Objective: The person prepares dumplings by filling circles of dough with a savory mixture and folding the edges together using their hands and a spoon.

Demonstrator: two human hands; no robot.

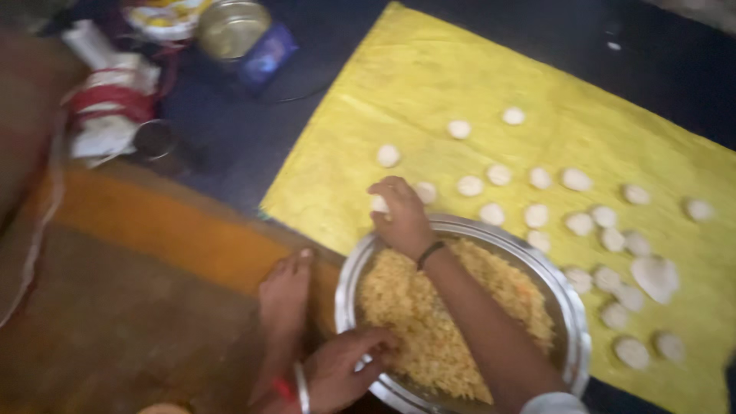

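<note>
About two dozen small white dough balls [540, 179] already dot the yellow cloth [429, 69], while the right hand [400, 217] grasps another white dough ball [379, 204] beyond the rim, the left hand [346, 368] curls loosely into the yellow crumbly filling [429, 307] (plenty remains) in the round steel platter [563, 287].

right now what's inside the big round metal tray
The big round metal tray holds a heap of yellow-orange crumbly filling. The left hand rests at its near rim; the right forearm crosses over it, hiding part of the filling and the tray's bottom beneath.

Right hand [400, 218] holding dough ball [379, 204], left hand [345, 372] on steel tray [571, 307] of yellow filling [429, 322]
</note>
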